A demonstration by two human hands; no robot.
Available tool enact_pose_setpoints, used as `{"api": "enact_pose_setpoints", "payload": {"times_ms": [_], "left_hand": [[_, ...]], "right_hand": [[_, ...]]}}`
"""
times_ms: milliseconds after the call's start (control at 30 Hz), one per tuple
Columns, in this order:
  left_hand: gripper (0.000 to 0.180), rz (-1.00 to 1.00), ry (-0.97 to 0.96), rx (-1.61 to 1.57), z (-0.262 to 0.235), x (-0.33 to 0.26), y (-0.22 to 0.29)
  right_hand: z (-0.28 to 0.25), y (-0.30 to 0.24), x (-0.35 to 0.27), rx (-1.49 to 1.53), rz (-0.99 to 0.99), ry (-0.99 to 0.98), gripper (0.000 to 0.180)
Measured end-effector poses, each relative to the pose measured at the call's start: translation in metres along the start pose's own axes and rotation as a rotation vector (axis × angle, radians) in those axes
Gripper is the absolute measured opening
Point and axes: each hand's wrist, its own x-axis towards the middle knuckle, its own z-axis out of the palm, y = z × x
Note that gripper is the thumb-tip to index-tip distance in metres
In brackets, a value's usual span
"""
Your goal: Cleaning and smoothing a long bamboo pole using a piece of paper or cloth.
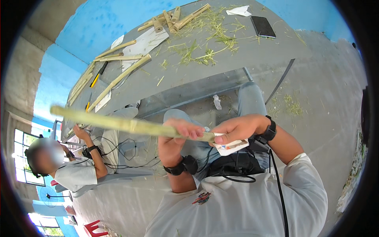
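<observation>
A long pale green bamboo stick (110,122) lies across my front, its far end reaching to the left and blurred. My left hand (179,136) is closed round it near its right end. At that right end, my right hand (242,127) presses with its thumb and grips a small folded white sheet (233,147) with coloured print. The sheet lies against the stick's end; its inner side is hidden.
A grey table (166,77) ahead holds several bamboo pieces (173,19), green shavings (213,33), a yellow-handled knife (94,80) and a black phone (262,27). At left sits another person (79,173) with a bamboo piece. Cables (130,148) hang between us.
</observation>
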Motion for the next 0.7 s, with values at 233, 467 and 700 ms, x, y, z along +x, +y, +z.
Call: {"api": "enact_pose_setpoints", "payload": {"times_ms": [233,467,700], "left_hand": [[0.035,-0.069,0.39,0.091,0.008,0.019,-0.009],[0.039,0.061,-0.055,-0.275,-0.02,0.018,0.005],[0.034,-0.008,0.391,-0.014,-0.005,0.018,0.0]], "right_hand": [[0.013,-0.006,0.022,-0.789,-0.006,0.837,0.031],[-0.003,-0.005,0.011,0.19,0.056,-0.046,0.038],[0.022,-0.007,0.027,-0.593,0.054,0.675,0.033]]}}
